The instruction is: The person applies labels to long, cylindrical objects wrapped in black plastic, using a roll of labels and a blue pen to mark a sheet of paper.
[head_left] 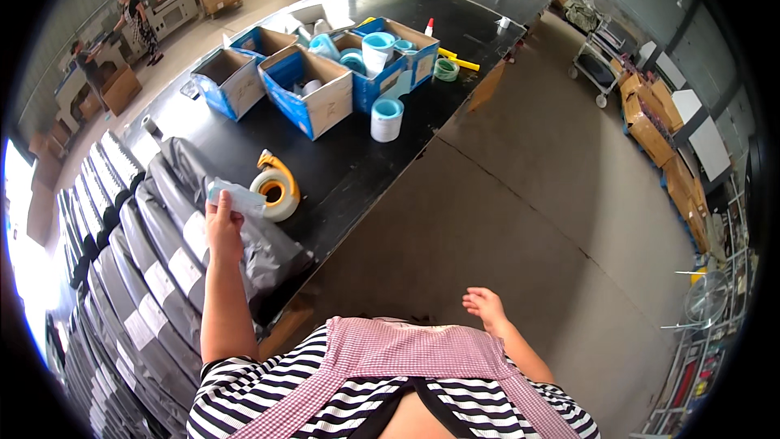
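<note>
My left hand [223,226] is closed on a flat, pale blue film-like piece [237,197], pinched between thumb and fingers. It is held over the row of grey plastic-wrapped packages [154,232], which bear white labels. Just right of that piece, a tape dispenser [281,195] with a wide clear roll and a yellow-orange handle rests on the black table [349,171]. Over the floor to the right of the table, my right hand [485,307] hangs in front of my apron. Its fingers are loosely bent and apart, with nothing in them.
Blue-and-white cardboard boxes [313,97] holding rolls stand farther up the table. A roll of pale blue labels [387,119] stands before them. A cart [597,65] and stacked cartons [650,114] are at the right. Two people [136,20] are at the far left.
</note>
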